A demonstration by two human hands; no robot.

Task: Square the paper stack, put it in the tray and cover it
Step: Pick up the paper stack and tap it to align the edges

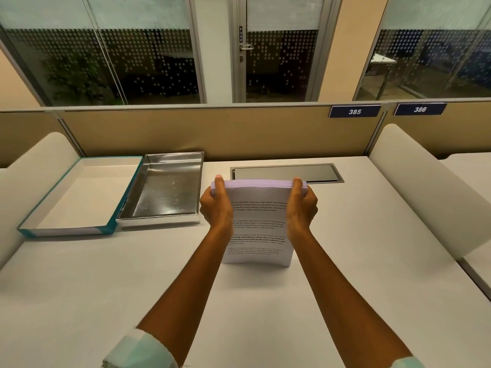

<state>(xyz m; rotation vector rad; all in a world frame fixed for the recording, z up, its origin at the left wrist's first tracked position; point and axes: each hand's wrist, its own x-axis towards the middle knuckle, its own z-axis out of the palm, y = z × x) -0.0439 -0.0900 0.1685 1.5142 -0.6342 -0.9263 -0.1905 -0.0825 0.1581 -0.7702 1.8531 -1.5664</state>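
A stack of printed white paper [259, 229] stands upright on its lower edge on the desk, near the middle. My left hand [216, 205] grips its upper left side and my right hand [301, 205] grips its upper right side, fingers curled over the top edge. To the left, a shiny silver metal tray [170, 159] lies open and holds nothing. Beside that, further left, a white box lid with teal sides [66, 231] lies upside down, touching the tray.
A dark cable hatch [287, 172] is set into the desk just behind the paper. A tan partition [212, 128] with number plates 385 and 386 runs along the back. Rounded cream dividers [425, 192] flank the desk on both sides.
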